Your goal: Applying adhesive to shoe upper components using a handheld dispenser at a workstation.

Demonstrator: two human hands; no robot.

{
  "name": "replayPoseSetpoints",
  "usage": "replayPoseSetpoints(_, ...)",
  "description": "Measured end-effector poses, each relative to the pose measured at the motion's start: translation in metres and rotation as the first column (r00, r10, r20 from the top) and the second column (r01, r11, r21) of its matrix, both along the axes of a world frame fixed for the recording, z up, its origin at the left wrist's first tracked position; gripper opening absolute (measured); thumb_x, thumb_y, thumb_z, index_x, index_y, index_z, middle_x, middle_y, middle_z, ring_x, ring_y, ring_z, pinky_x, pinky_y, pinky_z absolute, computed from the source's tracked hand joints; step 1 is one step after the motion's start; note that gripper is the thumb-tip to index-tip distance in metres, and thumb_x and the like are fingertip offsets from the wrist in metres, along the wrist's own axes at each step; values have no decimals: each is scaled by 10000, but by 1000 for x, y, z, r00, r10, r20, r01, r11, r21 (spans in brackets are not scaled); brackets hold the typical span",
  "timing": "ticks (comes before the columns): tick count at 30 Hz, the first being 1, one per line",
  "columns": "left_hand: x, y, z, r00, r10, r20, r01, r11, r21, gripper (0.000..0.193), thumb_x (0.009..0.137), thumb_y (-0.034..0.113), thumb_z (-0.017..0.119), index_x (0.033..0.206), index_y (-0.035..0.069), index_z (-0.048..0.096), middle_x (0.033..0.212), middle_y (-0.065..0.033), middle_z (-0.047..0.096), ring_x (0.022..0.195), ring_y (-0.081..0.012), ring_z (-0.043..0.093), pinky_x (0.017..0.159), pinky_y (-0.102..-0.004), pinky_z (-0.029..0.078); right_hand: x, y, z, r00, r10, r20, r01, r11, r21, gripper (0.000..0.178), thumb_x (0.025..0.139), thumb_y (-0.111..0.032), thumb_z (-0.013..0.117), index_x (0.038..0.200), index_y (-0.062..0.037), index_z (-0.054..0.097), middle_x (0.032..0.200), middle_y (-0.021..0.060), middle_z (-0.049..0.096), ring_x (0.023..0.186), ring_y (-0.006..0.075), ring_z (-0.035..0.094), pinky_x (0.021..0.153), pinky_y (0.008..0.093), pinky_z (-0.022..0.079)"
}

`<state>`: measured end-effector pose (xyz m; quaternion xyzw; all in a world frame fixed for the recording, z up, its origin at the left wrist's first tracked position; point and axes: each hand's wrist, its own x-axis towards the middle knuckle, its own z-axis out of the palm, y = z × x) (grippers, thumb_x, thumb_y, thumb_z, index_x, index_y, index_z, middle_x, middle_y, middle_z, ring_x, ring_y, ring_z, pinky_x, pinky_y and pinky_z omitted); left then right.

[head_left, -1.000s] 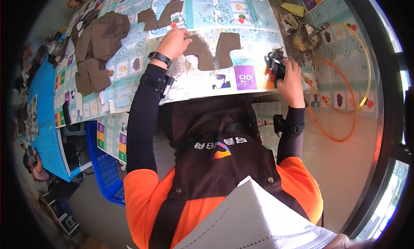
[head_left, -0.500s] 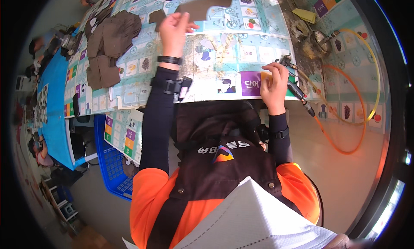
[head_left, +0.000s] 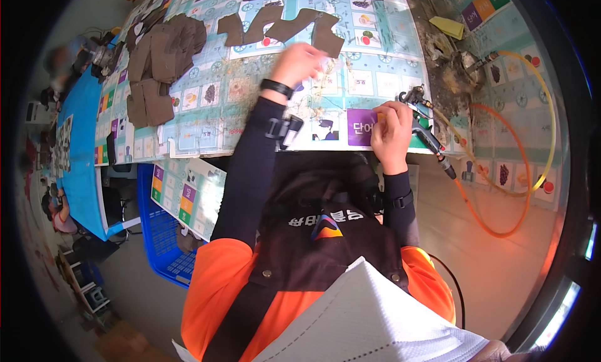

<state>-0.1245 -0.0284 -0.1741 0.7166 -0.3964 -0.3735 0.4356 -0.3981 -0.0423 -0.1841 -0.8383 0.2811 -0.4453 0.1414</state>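
My left hand [head_left: 299, 66] is over the table with its fingers curled and smeared by motion; whether it holds anything cannot be told. Just beyond it lie flat brown cut pieces that look like cloth or leather: one piece [head_left: 327, 35] on the right, a slanting piece [head_left: 292, 25] in the middle and a notched piece [head_left: 250, 29] on the left. Near the table's front edge, my right hand [head_left: 392, 133] is closed with bent fingers, and what is between them, if anything, is hidden. Right beside it is a black spray gun [head_left: 427, 138].
A patterned, stained cover lies on the table [head_left: 219, 133]. Brown pieces are heaped [head_left: 159, 61] at the left. An orange hose [head_left: 523, 202] and a yellow hose [head_left: 548, 124] loop at the right. Below the table's left side stands a blue basket [head_left: 153, 237]. More people are at the far left.
My left hand has let go of a brown piece, now flat on the table, and come nearer and to the right. My right hand has shifted slightly left and its fingers have drawn together.
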Motion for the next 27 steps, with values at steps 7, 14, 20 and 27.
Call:
replayPoseSetpoints(7, 122, -32, 8, 549, 134, 825, -206, 978, -22, 329, 752, 335, 746, 893, 40, 715, 856, -181, 700, 853, -347, 674, 794, -404, 532, -2, 0, -1, 1000, 15, -7, -15, 1000, 10, 247, 612, 86, 556, 827, -29, 597, 882, 106, 564, 880, 317, 540, 762, 397, 451)
replayPoseSetpoints(14, 118, -67, 3, 518, -103, 849, -243, 934, 262, 516, 664, 458, 811, 908, 11, 728, 954, -198, 698, 910, -342, 667, 828, -391, 523, -3, 0, 1, 1000, -17, 26, 16, 1000, 12, 228, 616, 81, 557, 815, -25, 593, 873, 105, 564, 889, 317, 541, 776, 403, 453)
replayPoseSetpoints(20, 134, -43, 21, 675, 59, 736, -256, 954, 158, 478, 662, 475, 806, 867, 49, 733, 920, -161, 711, 857, -315, 677, 795, -366, 525, -2, -1, 0, 1000, 4, 1, -4, 1000, 11, 228, 613, 81, 557, 811, -26, 593, 865, 103, 567, 890, 316, 547, 773, 403, 458)
replayPoseSetpoints(27, 158, -28, 5, 596, 68, 800, -332, 928, 168, 463, 719, 503, 757, 817, 51, 749, 788, -138, 714, 782, -283, 686, 766, -372, 526, -1, 1, 3, 1000, -9, 7, 9, 1000, 29, 217, 615, 84, 557, 799, -26, 591, 865, 101, 573, 884, 312, 551, 767, 397, 459)
